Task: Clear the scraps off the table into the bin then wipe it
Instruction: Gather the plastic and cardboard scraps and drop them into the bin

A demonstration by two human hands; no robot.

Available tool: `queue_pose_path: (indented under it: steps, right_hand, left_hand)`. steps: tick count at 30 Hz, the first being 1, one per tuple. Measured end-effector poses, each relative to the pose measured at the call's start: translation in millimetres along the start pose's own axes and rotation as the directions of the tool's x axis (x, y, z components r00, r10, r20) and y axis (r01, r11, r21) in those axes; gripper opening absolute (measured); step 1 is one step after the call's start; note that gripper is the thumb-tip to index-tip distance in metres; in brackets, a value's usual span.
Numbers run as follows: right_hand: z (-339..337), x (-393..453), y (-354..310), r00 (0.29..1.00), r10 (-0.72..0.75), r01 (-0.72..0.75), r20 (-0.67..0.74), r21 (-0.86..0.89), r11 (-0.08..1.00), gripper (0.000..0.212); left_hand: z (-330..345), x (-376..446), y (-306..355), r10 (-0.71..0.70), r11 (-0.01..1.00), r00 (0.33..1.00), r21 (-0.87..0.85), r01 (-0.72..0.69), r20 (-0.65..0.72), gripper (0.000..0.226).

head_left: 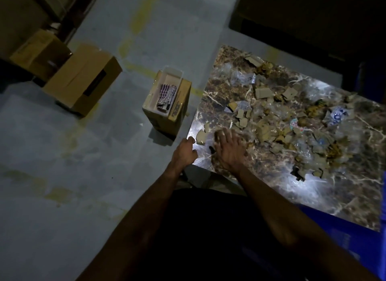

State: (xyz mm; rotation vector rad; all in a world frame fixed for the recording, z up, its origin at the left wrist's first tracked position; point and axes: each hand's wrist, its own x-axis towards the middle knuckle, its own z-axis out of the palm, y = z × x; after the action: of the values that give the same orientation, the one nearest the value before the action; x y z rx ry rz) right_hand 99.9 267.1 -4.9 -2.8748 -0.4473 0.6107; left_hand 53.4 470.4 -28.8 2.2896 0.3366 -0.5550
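Note:
A dark marble-patterned table point(246, 168) fills the right side, strewn with several cardboard scraps point(263, 92), clear plastic wrappers point(240, 76) and crumpled paper. My right hand point(228, 149) lies flat and open on the table's near left corner, fingers spread, beside a torn cardboard piece point(201, 137). My left hand point(184, 152) is curled at the table's left edge, holding nothing visible. A small cardboard box point(167, 107) stands on the floor left of the table, with a clear container and a striped cloth point(166, 95) on top.
Two larger cardboard boxes point(83, 82) sit on the grey floor at the far left, one behind the other. Something blue point(338, 230) shows under the table's near right edge. The room is dim and dark at the top right.

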Motion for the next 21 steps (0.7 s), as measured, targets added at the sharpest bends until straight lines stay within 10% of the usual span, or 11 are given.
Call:
queue_pose_path:
  steps: [4,13,21]
  right_hand:
    - [8.9,7.0,-34.7,0.962,-0.253,0.255,0.100,-0.008,0.967,0.068]
    - [5.4,10.0,39.4,0.994,0.076,-0.084,0.073,0.116,0.990,0.069]
    - [16.2,46.3,6.7,0.984,-0.163,0.146,0.065,0.213,0.966,0.075]
  left_hand:
    - [-1.2,-1.5,1.3,0.014,1.000,1.000,0.016,-0.014,0.002,0.037]
    - [-14.4,8.7,13.7,0.053,0.965,0.998,0.256,-0.060,0.033,0.043]
    - [-29.0,31.9,38.1,0.082,0.903,0.995,0.417,-0.100,0.059,0.074]
